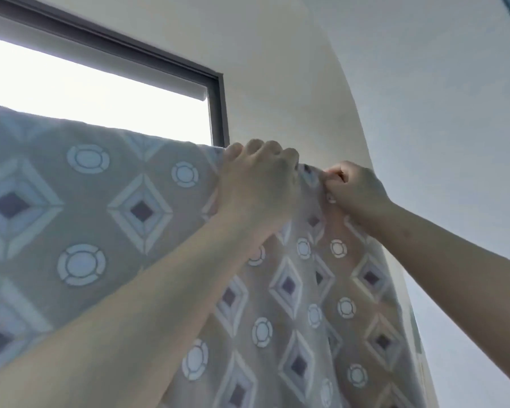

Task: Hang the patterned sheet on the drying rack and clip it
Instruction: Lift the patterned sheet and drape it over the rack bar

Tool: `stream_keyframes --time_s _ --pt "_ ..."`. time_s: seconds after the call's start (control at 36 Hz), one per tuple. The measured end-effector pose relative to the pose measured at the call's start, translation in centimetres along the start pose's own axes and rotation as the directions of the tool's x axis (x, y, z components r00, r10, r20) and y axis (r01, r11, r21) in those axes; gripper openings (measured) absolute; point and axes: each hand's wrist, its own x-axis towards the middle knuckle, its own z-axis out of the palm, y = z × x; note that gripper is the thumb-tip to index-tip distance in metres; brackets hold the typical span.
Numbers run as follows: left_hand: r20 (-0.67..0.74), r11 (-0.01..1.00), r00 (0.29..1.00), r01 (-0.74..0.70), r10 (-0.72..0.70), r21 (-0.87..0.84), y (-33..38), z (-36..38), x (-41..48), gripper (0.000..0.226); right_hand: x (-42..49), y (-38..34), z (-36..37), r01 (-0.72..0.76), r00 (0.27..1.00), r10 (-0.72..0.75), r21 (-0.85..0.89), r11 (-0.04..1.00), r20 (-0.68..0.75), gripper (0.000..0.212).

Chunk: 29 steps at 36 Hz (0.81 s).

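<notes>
Fingers (256,147) of the left hand (259,187) curl over the sheet (100,219) top; right hand (355,188) pinches it. Pull that edge taut before clipping.

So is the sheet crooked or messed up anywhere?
A little. The patterned sheet lies smooth on the left, but it is bunched into folds at the top edge between the left hand and the right hand. No tear or stain shows.
</notes>
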Motion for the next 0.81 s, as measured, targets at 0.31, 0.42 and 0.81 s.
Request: stream_keyframes --time_s 0.31,0.42,0.81 --pt "0.173 0.811 0.985 0.117 -0.019 -0.574 9.2 4.6 -10.1 0.03 -9.9 5.9 -3.6 -0.106 0.982 0.128 0.153 0.983 -0.138 0.018" --pt "0.322 0.748 0.947 0.228 -0.02 -0.624 12.4 6.4 -14.6 0.034 -15.5 9.9 -4.0 -0.205 0.977 0.205 0.013 0.979 -0.059 0.024" --pt "0.604 0.763 0.778 0.281 0.175 -0.583 20.0 10.3 -32.0 0.016 -34.0 19.3 -7.1 -0.162 0.881 0.423 -0.706 0.689 0.211 0.032"
